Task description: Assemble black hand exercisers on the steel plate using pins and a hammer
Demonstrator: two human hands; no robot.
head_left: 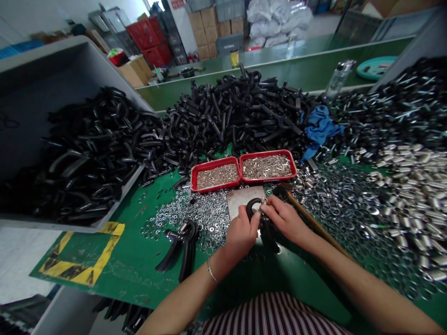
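Maroon-striped shirt point(268, 316) lies just below our left hand point(240, 235) and right hand point(284, 221), both grips clamped on a black U-shaped shackle point(252, 207); silver washers point(206, 218) crowd the green bench point(104, 274).

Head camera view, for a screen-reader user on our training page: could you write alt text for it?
The left hand and right hand hold a black curved part above a steel plate on a green workbench, among loose metal washers. Heaps of similar black parts lie behind two red trays of small metal pieces.
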